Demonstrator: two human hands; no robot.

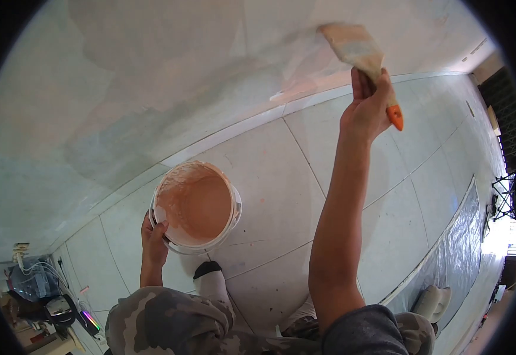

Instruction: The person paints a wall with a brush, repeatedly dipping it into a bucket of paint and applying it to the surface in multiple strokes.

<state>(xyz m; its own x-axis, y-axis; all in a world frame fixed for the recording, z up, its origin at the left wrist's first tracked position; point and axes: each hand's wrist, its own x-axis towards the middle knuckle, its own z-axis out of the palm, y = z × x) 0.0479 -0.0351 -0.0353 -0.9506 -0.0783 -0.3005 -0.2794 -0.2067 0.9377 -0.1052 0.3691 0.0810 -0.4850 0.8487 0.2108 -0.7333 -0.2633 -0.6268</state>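
My right hand [369, 109] is closed on a wide paintbrush [355, 47], whose orange handle end sticks out below the fist. The brush's bristles lie against the wall [169, 59], which shows patchy pinkish and grey areas. Held in my left hand [154, 239] is a white bucket [234, 207], tilted so that its inside shows. Peach-coloured paint [206, 204] is in the bucket and smeared on its inner walls. My left thumb rests over the rim, while the other fingers are mostly hidden behind the bucket.
Large tiles cover the floor [269, 177], with a skirting [228, 131] along the wall. Clear plastic sheeting [447, 260] lies at the right, beside a light-coloured object [432, 303]. Cables, a dark bag-like object [33, 281] and a device with coloured lights [90, 320] are at lower left.
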